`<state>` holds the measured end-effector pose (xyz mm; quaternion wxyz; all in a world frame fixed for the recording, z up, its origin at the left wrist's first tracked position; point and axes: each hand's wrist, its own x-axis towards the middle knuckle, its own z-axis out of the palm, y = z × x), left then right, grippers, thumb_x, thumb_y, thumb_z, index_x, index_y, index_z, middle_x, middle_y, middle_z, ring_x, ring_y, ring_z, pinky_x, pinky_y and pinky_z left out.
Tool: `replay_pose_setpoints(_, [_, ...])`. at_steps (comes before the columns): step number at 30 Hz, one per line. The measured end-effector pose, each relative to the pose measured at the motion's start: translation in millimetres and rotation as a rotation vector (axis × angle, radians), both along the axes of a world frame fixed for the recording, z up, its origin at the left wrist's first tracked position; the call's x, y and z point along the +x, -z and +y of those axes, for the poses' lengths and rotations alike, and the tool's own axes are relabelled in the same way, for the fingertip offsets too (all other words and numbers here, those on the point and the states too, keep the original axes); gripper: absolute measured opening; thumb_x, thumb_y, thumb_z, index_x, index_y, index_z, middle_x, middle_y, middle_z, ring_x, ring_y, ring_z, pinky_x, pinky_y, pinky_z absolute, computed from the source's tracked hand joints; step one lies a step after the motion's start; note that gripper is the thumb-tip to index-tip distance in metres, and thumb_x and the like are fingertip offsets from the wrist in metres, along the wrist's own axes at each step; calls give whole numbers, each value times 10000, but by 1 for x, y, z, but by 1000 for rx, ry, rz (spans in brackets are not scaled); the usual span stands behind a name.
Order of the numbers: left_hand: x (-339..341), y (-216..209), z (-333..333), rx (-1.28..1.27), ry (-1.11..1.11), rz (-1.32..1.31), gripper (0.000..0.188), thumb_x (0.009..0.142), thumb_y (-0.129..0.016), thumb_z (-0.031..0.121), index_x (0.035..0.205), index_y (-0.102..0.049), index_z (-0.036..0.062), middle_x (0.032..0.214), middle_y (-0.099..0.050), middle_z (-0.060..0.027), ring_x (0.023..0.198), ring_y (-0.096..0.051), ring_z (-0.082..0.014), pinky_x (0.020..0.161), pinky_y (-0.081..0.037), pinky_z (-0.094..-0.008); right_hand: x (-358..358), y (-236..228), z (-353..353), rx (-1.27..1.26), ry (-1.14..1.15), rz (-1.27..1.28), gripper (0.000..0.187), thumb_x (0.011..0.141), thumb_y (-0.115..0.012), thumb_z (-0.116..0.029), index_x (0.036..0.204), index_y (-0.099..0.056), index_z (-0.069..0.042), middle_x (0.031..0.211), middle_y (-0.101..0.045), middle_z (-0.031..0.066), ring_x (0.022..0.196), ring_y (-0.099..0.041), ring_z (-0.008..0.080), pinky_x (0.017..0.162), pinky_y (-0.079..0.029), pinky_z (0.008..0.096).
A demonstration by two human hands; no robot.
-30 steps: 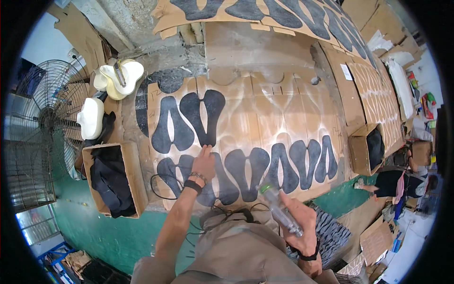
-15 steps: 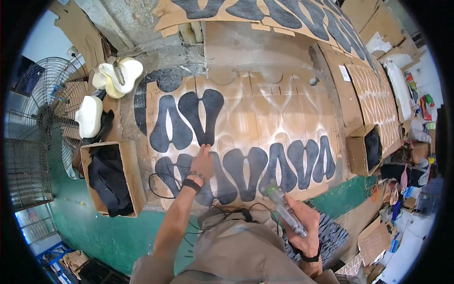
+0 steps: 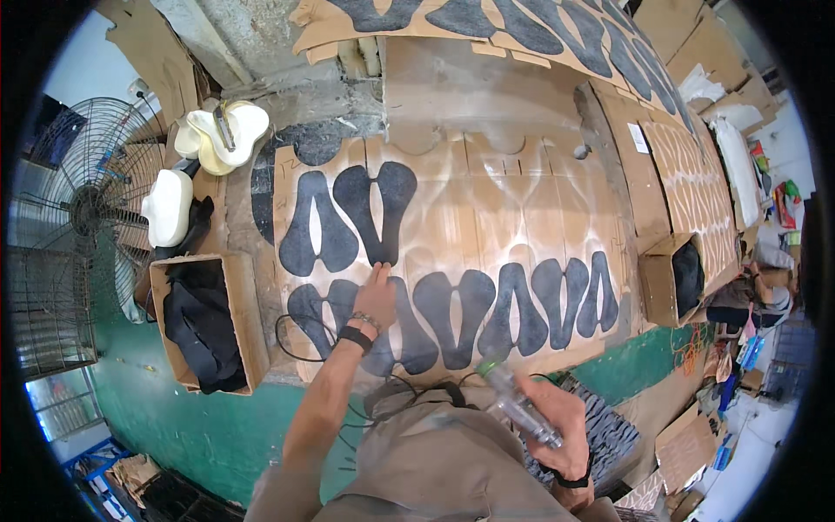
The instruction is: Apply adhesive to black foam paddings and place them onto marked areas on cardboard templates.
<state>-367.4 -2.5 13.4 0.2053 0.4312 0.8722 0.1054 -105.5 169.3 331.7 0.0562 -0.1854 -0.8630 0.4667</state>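
A black cutout with two rounded lobes and a slit (image 3: 351,204) lies flat on the cardboard sheet (image 3: 487,196). My left hand (image 3: 374,297) rests its outstretched fingertips on the cutout's narrow near end. Below that hand another black cutout (image 3: 416,339) is partly covered. More black cutouts, such as one near the middle (image 3: 437,300), form a row along the sheet's near edge. My right hand (image 3: 561,413) is closed round a clear, tube-shaped tool with a green collar (image 3: 515,400). The tool is blurred and held over the near edge, tilted toward the cutouts.
Open cardboard boxes of black material stand at left (image 3: 243,304) and right (image 3: 659,278). Foam-like cream forms (image 3: 235,139) and a wire fan (image 3: 87,204) are at far left. A black cable (image 3: 287,317) loops by my left wrist. More cutouts lie on a far sheet (image 3: 478,39).
My right hand and the clear tool have shifted slightly down and left, the tool now blurred. The left hand keeps its fingertips on the same cutout. The whole view has shifted slightly.
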Motion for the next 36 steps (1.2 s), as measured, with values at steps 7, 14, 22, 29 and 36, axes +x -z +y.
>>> replay_pose_setpoints(7, [0, -4, -1, -27, 19, 9, 266, 763, -710, 10, 1024, -663, 1, 1590, -401, -228, 1518, -366, -388, 1023, -552, -478, 1, 0, 6, -20, -42, 2, 836, 571, -679, 54, 1403, -601, 72, 976, -693, 222, 881, -690, 396, 839, -551, 376])
replay_pose_setpoints(14, [5, -7, -2, 1, -6, -10, 210, 733, -728, -4, 932, -669, 28, 1543, -447, -232, 1465, -431, -401, 1000, -552, -477, 4, -4, 6, -38, -61, -78, 809, 590, -676, 49, 1396, -605, 73, 971, -695, 220, 871, -690, 393, 830, -555, 380])
replay_pose_setpoints(22, [30, -29, -31, 168, -74, -63, 185, 741, -672, -44, 889, -633, 61, 1248, -624, -177, 1121, -642, -383, 901, -550, -477, 6, -7, 8, -80, -64, -139, 778, 585, -681, 59, 1361, -630, 64, 1004, -713, 243, 894, -702, 411, 843, -560, 400])
replay_pose_setpoints(29, [45, -55, -56, 135, -131, -115, 177, 740, -651, -16, 882, -624, 87, 990, -635, -119, 951, -648, -376, 804, -530, -475, 6, -4, 11, -80, -64, -176, 746, 595, -706, 71, 1339, -641, 72, 1062, -727, 254, 951, -718, 419, 871, -562, 404])
replay_pose_setpoints(36, [22, -99, -90, -49, -346, -150, 210, 763, -627, -17, 926, -658, 112, 1016, -684, -115, 965, -675, -380, 820, -534, -488, -2, 4, 9, 26, 125, -96, 572, 730, -768, 34, 1296, -680, 23, 931, -710, 209, 810, -716, 348, 766, -549, 358])
